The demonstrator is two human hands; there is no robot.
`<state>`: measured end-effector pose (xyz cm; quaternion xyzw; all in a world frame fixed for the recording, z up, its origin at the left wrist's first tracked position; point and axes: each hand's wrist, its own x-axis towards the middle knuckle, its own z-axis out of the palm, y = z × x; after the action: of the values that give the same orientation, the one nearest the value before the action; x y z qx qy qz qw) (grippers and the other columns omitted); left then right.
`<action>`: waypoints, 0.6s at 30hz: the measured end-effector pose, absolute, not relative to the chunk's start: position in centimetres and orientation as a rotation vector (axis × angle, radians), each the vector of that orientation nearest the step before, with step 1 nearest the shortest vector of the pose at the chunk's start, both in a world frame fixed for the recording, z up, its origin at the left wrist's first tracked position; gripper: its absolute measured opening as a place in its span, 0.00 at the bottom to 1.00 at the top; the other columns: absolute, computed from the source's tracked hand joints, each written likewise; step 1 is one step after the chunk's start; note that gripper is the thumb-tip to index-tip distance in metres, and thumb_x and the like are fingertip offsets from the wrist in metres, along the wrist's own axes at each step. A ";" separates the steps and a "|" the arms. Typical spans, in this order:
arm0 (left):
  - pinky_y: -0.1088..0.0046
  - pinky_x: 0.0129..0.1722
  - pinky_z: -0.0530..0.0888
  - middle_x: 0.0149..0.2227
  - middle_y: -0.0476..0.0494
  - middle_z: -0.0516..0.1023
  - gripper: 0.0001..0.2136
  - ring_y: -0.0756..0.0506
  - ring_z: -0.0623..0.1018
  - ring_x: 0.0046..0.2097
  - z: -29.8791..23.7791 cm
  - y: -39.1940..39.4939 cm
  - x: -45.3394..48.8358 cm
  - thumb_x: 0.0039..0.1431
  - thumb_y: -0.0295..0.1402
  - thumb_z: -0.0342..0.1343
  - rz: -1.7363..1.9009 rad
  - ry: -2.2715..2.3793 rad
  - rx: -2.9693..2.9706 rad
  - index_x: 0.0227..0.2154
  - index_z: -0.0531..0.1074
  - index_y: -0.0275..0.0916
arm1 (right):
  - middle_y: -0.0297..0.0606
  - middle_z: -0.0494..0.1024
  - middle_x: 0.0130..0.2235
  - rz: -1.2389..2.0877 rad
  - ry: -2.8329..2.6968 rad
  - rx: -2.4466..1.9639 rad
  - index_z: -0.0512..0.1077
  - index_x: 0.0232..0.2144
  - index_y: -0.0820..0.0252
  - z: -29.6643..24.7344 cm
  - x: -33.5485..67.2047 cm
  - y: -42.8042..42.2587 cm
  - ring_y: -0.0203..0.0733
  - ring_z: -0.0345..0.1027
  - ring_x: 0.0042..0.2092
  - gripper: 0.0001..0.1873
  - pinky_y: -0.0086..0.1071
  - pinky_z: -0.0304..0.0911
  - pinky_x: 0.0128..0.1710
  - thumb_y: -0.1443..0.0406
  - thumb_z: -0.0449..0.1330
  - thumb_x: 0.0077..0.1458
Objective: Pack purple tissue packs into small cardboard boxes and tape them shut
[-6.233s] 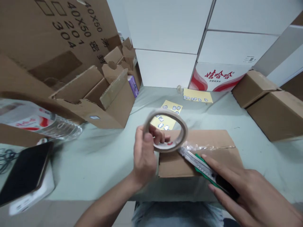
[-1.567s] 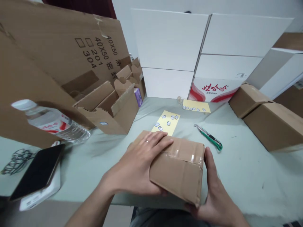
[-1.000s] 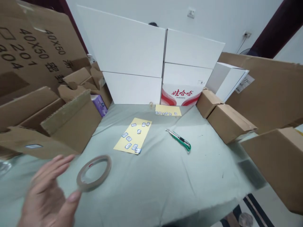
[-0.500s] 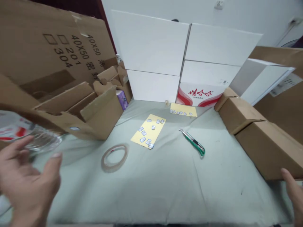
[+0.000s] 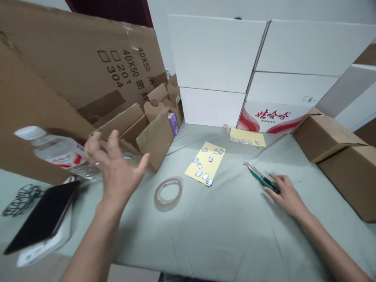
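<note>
The fingertips (image 5: 272, 187) of a person's right hand (image 5: 286, 197) rested on the green-handled utility knife (image 5: 260, 174), though the view did not settle whether they gripped it or only touched it. The fingers (image 5: 113, 143) of the left hand (image 5: 119, 172) were spread wide and released, holding nothing, the hand raised above the pale green cloth (image 5: 235, 235) near a clear plastic water bottle (image 5: 58, 150) and an open cardboard carton (image 5: 155, 143).

All lay around a yellow label sheet (image 5: 205, 163) dotted with small stickers. The knife sat to the sheet's right, its blade toward the far side, and a roll of clear tape (image 5: 155, 192) lay flat on the cloth to the sheet's left and nearer the person. The bottle and carton stood farther left of the sheet, and a smartphone (image 5: 41, 211) lay beyond them at the near left.

The tape, held up in the left hand moments earlier, had just been let go, and the small taped carton that both hands had gripped was out of view. That left the left hand empty and only the right hand at a tool.
</note>
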<state>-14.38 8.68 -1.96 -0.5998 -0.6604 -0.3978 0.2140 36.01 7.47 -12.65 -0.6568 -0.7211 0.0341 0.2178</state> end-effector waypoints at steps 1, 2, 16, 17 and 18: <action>0.38 0.69 0.46 0.69 0.24 0.45 0.42 0.21 0.47 0.70 -1.7 9.3 -14.3 0.50 0.42 0.65 -1.093 -1.888 -1.676 0.65 0.58 0.28 | 0.45 0.75 0.44 0.109 -2.020 -1.820 0.73 0.52 0.57 -13.3 35.1 8.5 0.53 0.73 0.45 0.26 0.42 0.71 0.44 0.49 0.56 0.58; 0.38 0.69 0.44 0.70 0.26 0.42 0.39 0.20 0.44 0.71 -1.5 9.9 -14.4 0.51 0.41 0.66 -1.088 -1.930 -1.694 0.63 0.61 0.30 | 0.46 0.75 0.43 0.118 -2.035 -1.826 0.74 0.51 0.58 -13.8 34.6 9.5 0.53 0.73 0.45 0.25 0.43 0.71 0.44 0.51 0.55 0.58; 0.33 0.67 0.53 0.67 0.36 0.54 0.06 0.24 0.48 0.72 -3.5 12.1 -14.9 0.58 0.27 0.58 -1.146 -1.905 -1.741 0.27 0.70 0.37 | 0.52 0.66 0.64 0.123 -2.364 -1.229 0.64 0.60 0.55 -14.0 19.8 11.4 0.58 0.59 0.65 0.32 0.52 0.62 0.62 0.56 0.64 0.56; 0.34 0.67 0.54 0.66 0.36 0.55 0.06 0.25 0.50 0.71 -3.3 11.9 -15.2 0.59 0.27 0.58 -1.166 -1.867 -1.732 0.26 0.70 0.37 | 0.52 0.65 0.64 0.142 -2.385 -1.190 0.64 0.61 0.55 -14.4 18.2 11.0 0.58 0.58 0.66 0.33 0.53 0.62 0.62 0.57 0.65 0.55; 0.35 0.67 0.55 0.64 0.37 0.56 0.06 0.26 0.52 0.71 -3.0 11.7 -15.5 0.60 0.27 0.58 -1.185 -1.822 -1.717 0.27 0.71 0.37 | 0.53 0.65 0.64 0.156 -2.391 -1.168 0.64 0.60 0.55 -14.9 17.0 11.0 0.59 0.57 0.66 0.32 0.54 0.62 0.62 0.58 0.65 0.56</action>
<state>-15.50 11.67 -3.04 -0.6093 -0.6463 -0.4205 0.1849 17.02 11.04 -14.85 -0.4258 -0.8717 0.0568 0.2359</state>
